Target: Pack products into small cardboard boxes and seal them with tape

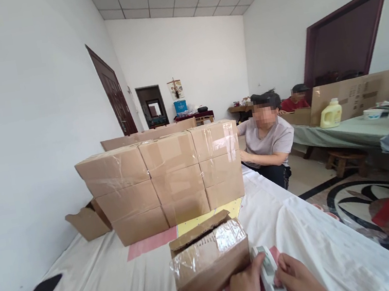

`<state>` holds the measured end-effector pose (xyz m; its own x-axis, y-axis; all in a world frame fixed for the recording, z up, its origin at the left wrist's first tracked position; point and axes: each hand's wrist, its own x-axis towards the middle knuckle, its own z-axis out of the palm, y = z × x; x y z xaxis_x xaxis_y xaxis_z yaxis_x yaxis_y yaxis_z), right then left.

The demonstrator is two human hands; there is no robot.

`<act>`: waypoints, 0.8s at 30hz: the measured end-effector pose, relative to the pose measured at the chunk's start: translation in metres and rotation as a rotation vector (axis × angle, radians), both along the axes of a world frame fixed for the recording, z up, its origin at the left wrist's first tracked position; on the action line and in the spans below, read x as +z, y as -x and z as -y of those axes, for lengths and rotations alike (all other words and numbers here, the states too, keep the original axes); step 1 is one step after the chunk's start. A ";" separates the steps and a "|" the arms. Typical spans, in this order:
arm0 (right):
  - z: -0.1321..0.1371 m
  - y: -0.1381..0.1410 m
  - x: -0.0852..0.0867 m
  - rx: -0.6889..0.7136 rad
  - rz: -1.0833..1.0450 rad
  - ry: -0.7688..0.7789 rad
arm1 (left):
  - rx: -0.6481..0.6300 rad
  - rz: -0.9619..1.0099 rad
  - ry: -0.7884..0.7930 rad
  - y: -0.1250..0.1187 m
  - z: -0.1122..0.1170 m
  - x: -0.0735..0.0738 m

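Between our two hands, at the lower right of the view, we have a small white device (273, 278) with a greenish face. It sits just right of our left hand (243, 286), whose fingers are clamped on it, the thumb laid over its upper end. Our right hand (296, 274) is on the device's other side, fingers curled in against its edge; we cannot tell whether they grip it or only touch it. The device stands tilted, its far end close to the right end of a taped cardboard box (213, 265) with a raised flap. Our left hand is right up against that box's near right corner. Both are at the near part of the cloth-covered desk (291, 221). Beyond the box we see a block of stacked cartons (176, 183), three across and three high, and a person (269, 136) crouching at its right end.
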<state>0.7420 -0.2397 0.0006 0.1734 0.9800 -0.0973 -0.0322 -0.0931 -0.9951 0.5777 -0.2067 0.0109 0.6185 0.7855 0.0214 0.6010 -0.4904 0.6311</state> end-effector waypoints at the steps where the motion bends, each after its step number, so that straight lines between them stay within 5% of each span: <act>1: 0.001 0.000 -0.001 -0.006 0.012 0.005 | 0.000 0.005 0.000 0.000 0.000 0.000; 24: 0.007 0.003 -0.002 -0.037 0.030 -0.041 | -0.014 0.068 -0.097 0.001 0.005 -0.005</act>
